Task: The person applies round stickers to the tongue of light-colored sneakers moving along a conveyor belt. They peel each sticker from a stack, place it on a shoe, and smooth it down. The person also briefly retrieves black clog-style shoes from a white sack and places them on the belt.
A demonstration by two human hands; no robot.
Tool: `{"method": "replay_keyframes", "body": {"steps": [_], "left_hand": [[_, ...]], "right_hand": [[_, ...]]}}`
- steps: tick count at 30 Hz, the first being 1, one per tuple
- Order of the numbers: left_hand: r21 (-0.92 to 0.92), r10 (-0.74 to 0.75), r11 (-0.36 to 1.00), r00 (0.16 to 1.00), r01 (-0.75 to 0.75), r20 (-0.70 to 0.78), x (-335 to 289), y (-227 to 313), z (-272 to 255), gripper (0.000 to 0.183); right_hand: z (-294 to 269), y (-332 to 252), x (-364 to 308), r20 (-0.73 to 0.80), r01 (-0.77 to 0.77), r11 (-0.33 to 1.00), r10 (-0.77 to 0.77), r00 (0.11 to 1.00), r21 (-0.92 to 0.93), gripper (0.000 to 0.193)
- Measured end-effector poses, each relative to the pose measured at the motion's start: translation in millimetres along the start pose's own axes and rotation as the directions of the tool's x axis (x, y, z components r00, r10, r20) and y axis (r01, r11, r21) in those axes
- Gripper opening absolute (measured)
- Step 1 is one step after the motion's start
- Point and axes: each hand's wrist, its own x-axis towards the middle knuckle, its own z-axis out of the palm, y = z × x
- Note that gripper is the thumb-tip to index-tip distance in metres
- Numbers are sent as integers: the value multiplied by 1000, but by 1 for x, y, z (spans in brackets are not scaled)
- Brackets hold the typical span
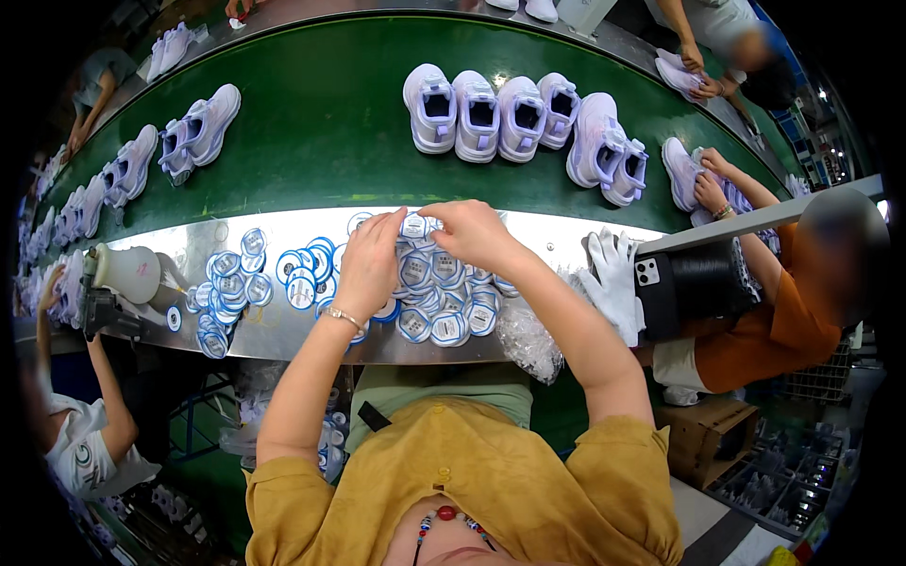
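At the far edge of the metal bench (pixel 585 226), a small round tag (pixel 413 226) with a pale printed face sits between my two hands. My right hand (pixel 470 231) pinches its right side between thumb and curled fingers. The fingers of my left hand (pixel 374 255) are closed together at the tag's left side, their tips partly hidden. Below my hands lies a loose pile of round white tags with blue rims (pixel 447 327). Left of my left wrist are more such tags, in a smaller cluster (pixel 302 283) and a longer heap (pixel 226 288).
Beyond the bench runs a green conveyor belt (pixel 321 123) carrying pale lilac sneakers (pixel 498 118). White gloves (pixel 613 283), a phone (pixel 647 273) and crumpled clear plastic (pixel 528 338) lie at the right. A whitish container (pixel 130 274) stands left. Co-workers handle shoes on both sides.
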Motion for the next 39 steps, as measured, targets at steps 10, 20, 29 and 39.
{"method": "replay_keyframes", "body": {"steps": [10,20,29,39], "left_hand": [[-55,16,998,967,-2,253,17,-35,11,56],[-238,-98,961,981,138,169,19,-34,13,46],[-326,-197,927,980,186,0,20,-31,17,31],[-858,-539,-158,685,489,490,5,10,-27,22]], "right_hand": [[20,29,23,339,250,921,-144,930,-298,32],[17,26,29,288,-58,974,122,950,-220,39],[16,31,38,223,-309,914,254,941,265,18],[7,-33,-20,-308,417,880,-471,827,-227,13]]}}
